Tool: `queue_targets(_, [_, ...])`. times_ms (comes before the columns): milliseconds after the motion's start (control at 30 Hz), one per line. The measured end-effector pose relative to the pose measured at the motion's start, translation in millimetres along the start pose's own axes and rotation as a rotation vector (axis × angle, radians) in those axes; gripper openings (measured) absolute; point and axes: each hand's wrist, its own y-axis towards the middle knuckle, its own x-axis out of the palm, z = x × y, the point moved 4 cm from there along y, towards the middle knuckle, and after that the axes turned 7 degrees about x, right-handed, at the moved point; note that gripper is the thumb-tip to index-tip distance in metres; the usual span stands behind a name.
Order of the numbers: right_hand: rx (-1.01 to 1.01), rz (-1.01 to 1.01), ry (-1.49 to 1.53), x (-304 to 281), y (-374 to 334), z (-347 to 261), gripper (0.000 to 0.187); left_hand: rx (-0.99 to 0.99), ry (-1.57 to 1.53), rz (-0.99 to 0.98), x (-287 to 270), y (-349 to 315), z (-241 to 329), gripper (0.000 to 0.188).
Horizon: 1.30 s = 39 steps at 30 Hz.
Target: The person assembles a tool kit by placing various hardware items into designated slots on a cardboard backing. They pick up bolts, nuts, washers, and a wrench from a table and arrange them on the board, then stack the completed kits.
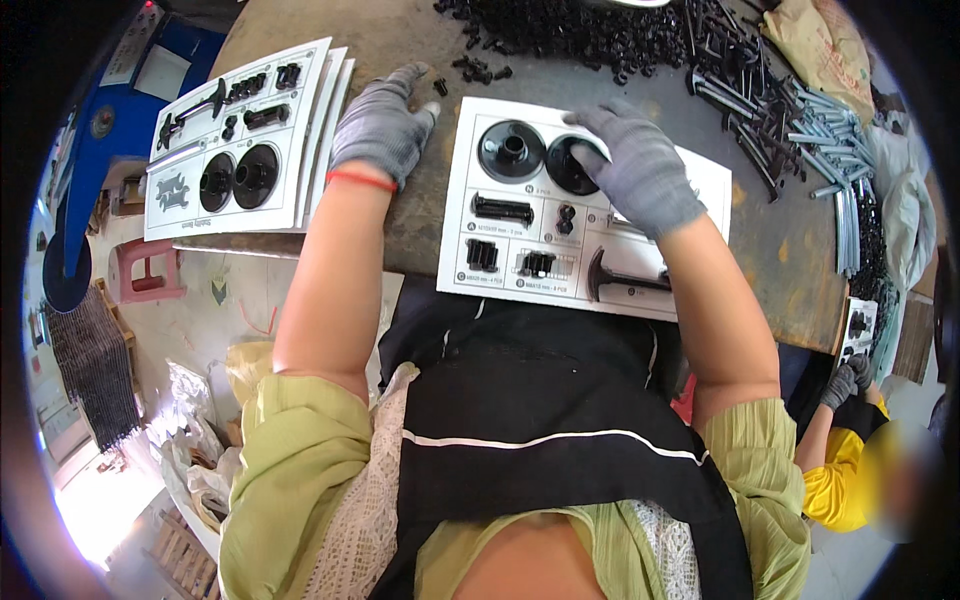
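A white card (455,230) lies at the table's near edge, with black hardware in printed compartments: flanged discs, bolts, nuts and a T-shaped bolt. My right hand (645,170), in a grey glove, is over the card's upper right, covering some of it. Its thumb and fingers are apart at the right-hand black flanged disc (570,170); the left-hand black flanged disc (512,152) lies beside it. My left hand (383,128), also gloved, is open low over the table between this card and a stack of similar cards (240,150). A loose black bolt (440,87) lies just past its fingertips.
Small black bolts (570,35) are heaped at the far side. Longer black bolts (735,90) and silver tubes (835,140) lie to the right, near a tan bag (820,50). At far right a person in yellow (840,480) handles another card. A pink stool (150,270) stands left.
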Motion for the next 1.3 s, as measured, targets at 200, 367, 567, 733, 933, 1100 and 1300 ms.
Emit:
queue_targets(200, [-0.004,-0.134,-0.085,56.5,116.4,-17.9,0.042,0.200,0.067,-0.003,34.0,47.7,-13.0,0.031])
queue_targets(367, [-0.051,-0.046,-0.035,66.1,128.9,-21.5,0.028,0.068,-0.103,0.080,35.8,41.6,-19.1,0.026])
queue_targets(567, [0.148,-0.196,0.101,61.7,126.3,-21.7,0.041,-0.068,-0.341,0.019,42.3,43.2,-10.0,0.030])
queue_targets(733, [0.113,-0.139,0.147,79.1,133.0,-17.3,0.025,-0.058,-0.363,-0.026,52.9,53.6,-5.9,0.034])
queue_targets(933, [0.058,-0.170,0.028,54.4,121.0,-20.5,0.018,-0.034,-0.444,0.037,55.1,49.6,-14.9,0.025])
queue_targets(1100, [0.026,-0.030,0.173,4.4,71.0,-1.6,0.021,0.041,-0.310,0.073,57.3,54.9,-16.6,0.020])
queue_targets(1300, [0.083,0.093,0.325,-9.6,-19.9,30.7,0.018,0.026,-0.574,0.061,22.3,2.9,-7.6,0.023])
